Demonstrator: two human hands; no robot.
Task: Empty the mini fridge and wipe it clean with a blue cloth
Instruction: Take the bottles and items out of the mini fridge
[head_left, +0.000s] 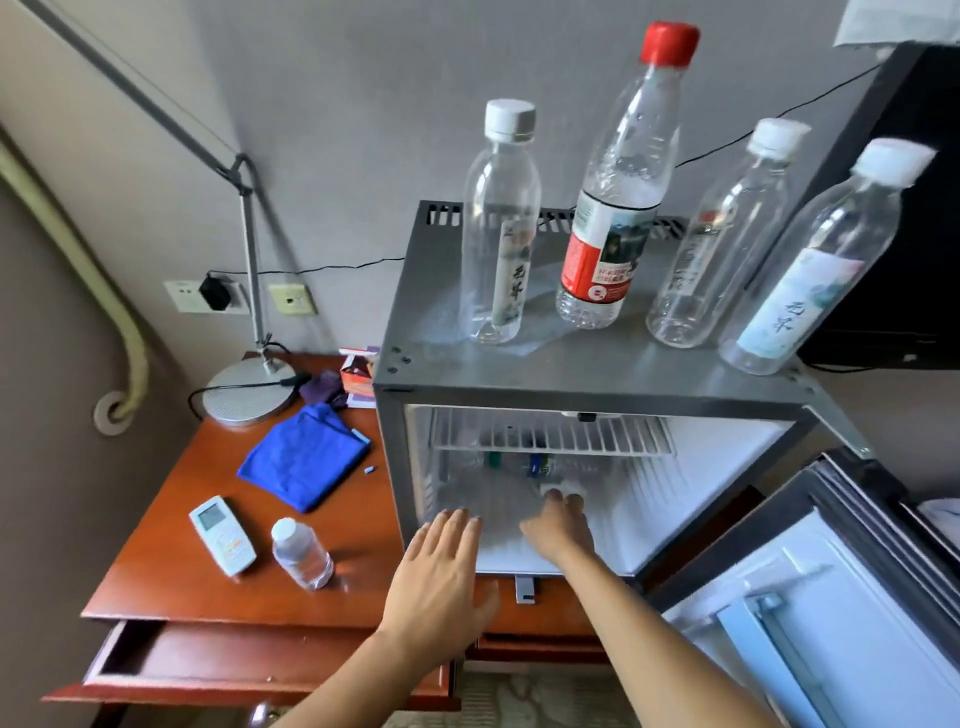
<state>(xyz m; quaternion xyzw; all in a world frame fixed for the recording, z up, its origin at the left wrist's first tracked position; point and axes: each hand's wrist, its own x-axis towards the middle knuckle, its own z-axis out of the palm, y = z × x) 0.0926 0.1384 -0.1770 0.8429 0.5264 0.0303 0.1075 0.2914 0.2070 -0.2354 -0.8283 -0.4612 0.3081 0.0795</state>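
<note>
The fridge (597, 384) sits on the desk's (218, 587) right end, door (831, 613) swung open and cut off at the right. Inside, under the wire shelf (550, 436), blurred bottles (519, 467) lie, hard to count. The right hand (558, 525) reaches in, fingers seemingly on a white cap (561, 488); its grip is hidden. The left hand (441, 566) hovers flat-fingered at the front edge. Four bottles (498, 228) stand on top. The cloth (306, 462) lies mid-desk.
</note>
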